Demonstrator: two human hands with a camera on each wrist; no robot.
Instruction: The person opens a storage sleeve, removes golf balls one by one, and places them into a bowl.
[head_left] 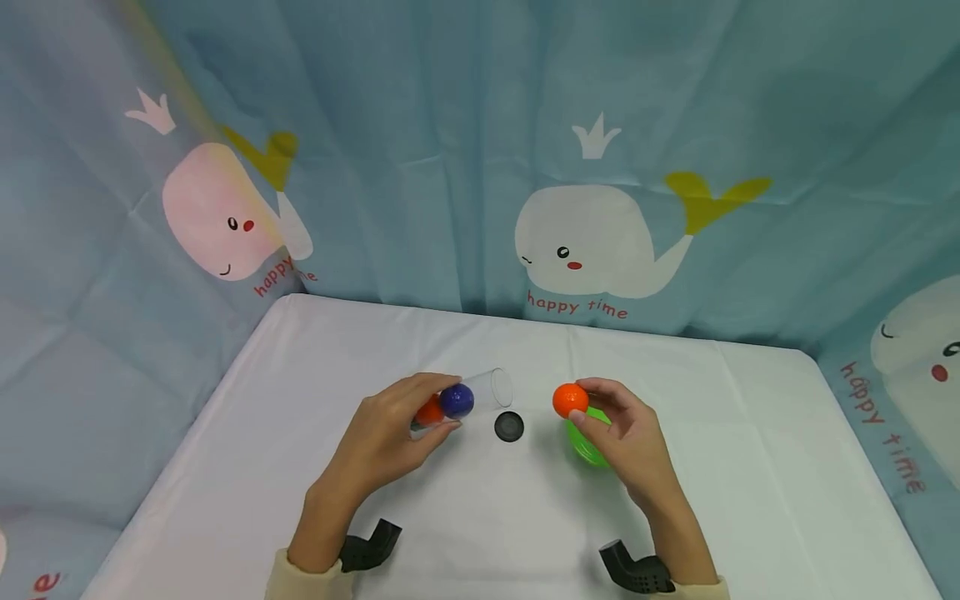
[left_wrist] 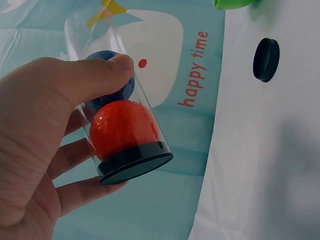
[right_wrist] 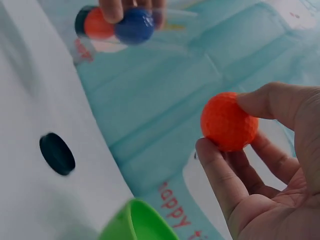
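My left hand (head_left: 393,429) grips a clear plastic tube (head_left: 487,390), thumb on one side and fingers on the other. Inside it an orange ball (left_wrist: 122,131) sits against the black end cap (left_wrist: 137,162), with a blue ball (head_left: 457,401) beside it. The tube's other end, pointing right in the head view, has no cap on it. Between thumb and fingertips my right hand (head_left: 628,433) pinches another orange ball (right_wrist: 229,121), dimpled like a golf ball. That ball is apart from the tube, to its right.
A loose black cap (head_left: 509,427) lies on the white table (head_left: 480,517) between the hands. Partly hidden under my right hand is a bright green cup or bowl (head_left: 587,446). A blue whale-print curtain (head_left: 420,167) hangs behind the table.
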